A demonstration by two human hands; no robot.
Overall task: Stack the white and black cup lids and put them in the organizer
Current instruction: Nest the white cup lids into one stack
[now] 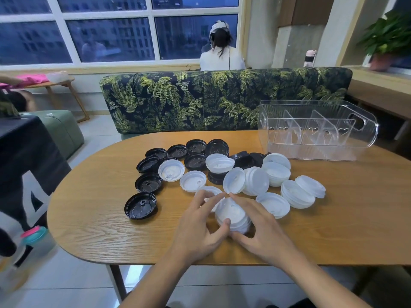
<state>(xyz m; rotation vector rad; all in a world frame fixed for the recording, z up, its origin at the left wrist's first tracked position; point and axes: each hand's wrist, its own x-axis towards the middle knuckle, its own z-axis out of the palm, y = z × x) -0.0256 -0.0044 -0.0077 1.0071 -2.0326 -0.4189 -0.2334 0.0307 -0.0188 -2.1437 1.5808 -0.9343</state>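
On a wooden oval bench [89,207] in front of a leaf-print sofa [200,101], a clear divided organizer [311,153] stands empty at the far right, suggesting the job is at an early stage. Black lids [140,205] lie mostly single on the left and white lids [193,181] sit loose or in short piles at centre and right, while the left hand [200,221] and right hand [258,223] both clasp a small stack of white lids [233,215] near the front edge. No brand or label is legible on lids or organizer.
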